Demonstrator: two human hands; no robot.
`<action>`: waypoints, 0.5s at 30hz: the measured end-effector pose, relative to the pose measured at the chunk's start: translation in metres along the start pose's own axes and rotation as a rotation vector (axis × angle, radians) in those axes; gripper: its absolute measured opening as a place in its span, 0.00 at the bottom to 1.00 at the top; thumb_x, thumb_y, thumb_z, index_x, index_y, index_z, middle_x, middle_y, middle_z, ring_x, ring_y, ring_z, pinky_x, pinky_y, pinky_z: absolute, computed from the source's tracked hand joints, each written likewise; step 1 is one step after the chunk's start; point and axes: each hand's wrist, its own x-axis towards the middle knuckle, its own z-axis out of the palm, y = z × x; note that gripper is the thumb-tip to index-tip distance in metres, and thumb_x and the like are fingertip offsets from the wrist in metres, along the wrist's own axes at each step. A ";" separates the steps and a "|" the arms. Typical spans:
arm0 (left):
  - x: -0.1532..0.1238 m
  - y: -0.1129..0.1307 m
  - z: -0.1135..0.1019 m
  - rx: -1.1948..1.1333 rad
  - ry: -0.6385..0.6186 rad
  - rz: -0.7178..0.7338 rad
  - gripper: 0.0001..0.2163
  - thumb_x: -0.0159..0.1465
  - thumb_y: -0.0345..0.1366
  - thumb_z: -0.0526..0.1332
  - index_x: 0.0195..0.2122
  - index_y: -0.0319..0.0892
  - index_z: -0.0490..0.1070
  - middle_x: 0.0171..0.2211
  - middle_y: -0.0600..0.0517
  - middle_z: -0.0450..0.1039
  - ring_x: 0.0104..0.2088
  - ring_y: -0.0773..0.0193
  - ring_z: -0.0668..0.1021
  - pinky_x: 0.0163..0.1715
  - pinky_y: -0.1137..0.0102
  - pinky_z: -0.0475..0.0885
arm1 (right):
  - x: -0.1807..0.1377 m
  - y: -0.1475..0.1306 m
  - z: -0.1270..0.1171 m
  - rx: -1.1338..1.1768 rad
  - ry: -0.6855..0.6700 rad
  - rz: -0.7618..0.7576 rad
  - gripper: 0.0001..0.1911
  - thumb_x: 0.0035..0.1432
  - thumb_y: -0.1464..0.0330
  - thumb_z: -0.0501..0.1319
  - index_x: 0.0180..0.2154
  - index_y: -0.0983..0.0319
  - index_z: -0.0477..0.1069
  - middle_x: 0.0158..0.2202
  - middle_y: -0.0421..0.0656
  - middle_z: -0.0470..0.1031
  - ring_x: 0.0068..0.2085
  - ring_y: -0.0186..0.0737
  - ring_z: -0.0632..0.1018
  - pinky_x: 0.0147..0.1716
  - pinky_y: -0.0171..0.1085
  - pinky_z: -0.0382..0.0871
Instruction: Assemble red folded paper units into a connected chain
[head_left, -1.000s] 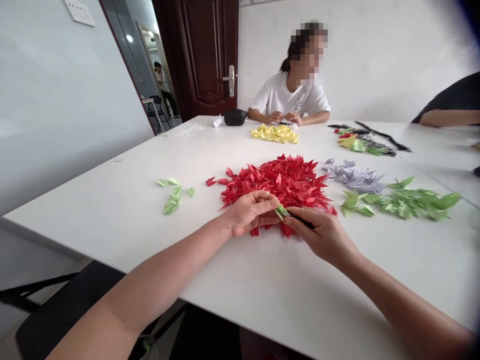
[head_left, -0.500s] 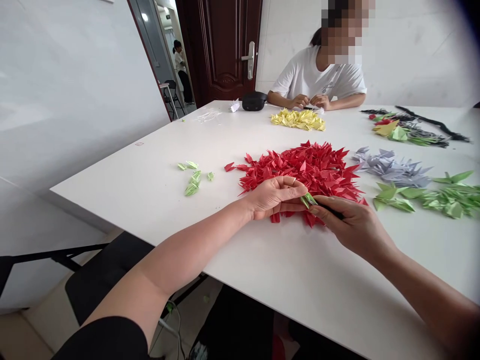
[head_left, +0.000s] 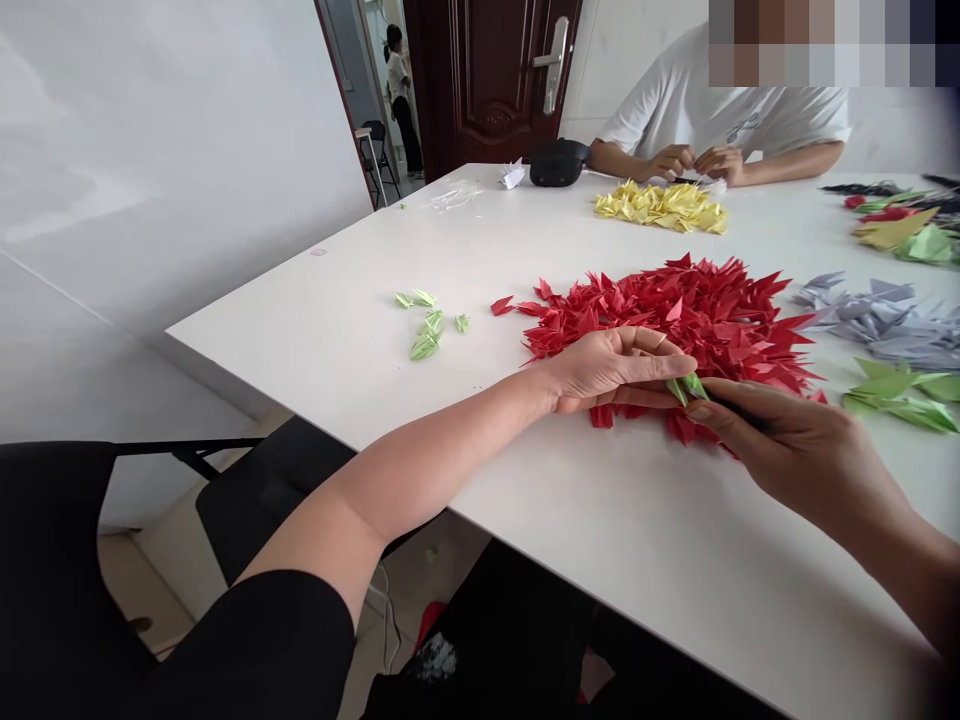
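Head view: right hand (head_left: 817, 440), centre right, has its grip closed around what looks like a dark slim tool (head_left: 742, 412), fingertips against the lower right end of the green folded piece (head_left: 686, 388). Left hand (head_left: 604, 370) has its grip pinched on the other end, thumb on top. Piece sits between the two, right of centre, in front of the red pile (head_left: 727, 300).

Doing it well, my read: left pinch light but steady, close to the end being worked, so folds don't crush. Small pushes from the right, in line with the piece, no twist. Looks like thin folded stuff; too much force likely creases or splits it. Keep wrists off the red pile or loose bits scatter on the counter (head_left: 322, 340).

Can't make out: tool tip, whether it's inside the piece or just beside it; most of the tool is under the right palm. Left fingers partly behind the piece. Hands cover the near part of the red pile. Right edge cuts off the pale pieces (head_left: 885, 320) and mixed bundle (head_left: 900, 232). Upper right: what the co-worker's hands (head_left: 694, 163) hold, behind the yellow pile (head_left: 660, 208), is too small to tell.
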 end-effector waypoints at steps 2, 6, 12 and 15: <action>0.000 0.000 0.000 0.007 -0.001 -0.010 0.03 0.53 0.32 0.62 0.26 0.38 0.69 0.26 0.55 0.72 0.31 0.71 0.75 0.44 0.64 0.67 | -0.001 0.000 0.000 0.005 0.005 0.007 0.16 0.52 0.54 0.57 0.40 0.53 0.73 0.33 0.41 0.76 0.30 0.46 0.76 0.26 0.42 0.70; 0.001 0.000 -0.001 0.016 0.007 -0.017 0.04 0.53 0.33 0.63 0.27 0.38 0.70 0.27 0.55 0.72 0.31 0.71 0.75 0.45 0.64 0.67 | 0.000 -0.002 0.000 0.013 0.013 0.016 0.16 0.52 0.54 0.57 0.40 0.53 0.73 0.32 0.40 0.77 0.30 0.46 0.76 0.26 0.42 0.70; 0.001 0.002 -0.001 0.043 0.000 -0.024 0.08 0.50 0.36 0.65 0.27 0.38 0.70 0.27 0.55 0.72 0.32 0.71 0.74 0.46 0.63 0.67 | 0.003 -0.003 -0.001 0.034 -0.015 -0.009 0.17 0.53 0.57 0.57 0.39 0.59 0.73 0.34 0.43 0.77 0.30 0.43 0.76 0.28 0.39 0.71; 0.000 0.004 0.000 0.053 0.032 -0.027 0.09 0.50 0.37 0.66 0.27 0.38 0.68 0.27 0.56 0.72 0.31 0.71 0.75 0.45 0.63 0.68 | 0.005 -0.005 -0.003 0.040 -0.052 -0.017 0.15 0.54 0.59 0.57 0.40 0.60 0.73 0.34 0.43 0.77 0.32 0.41 0.76 0.28 0.36 0.70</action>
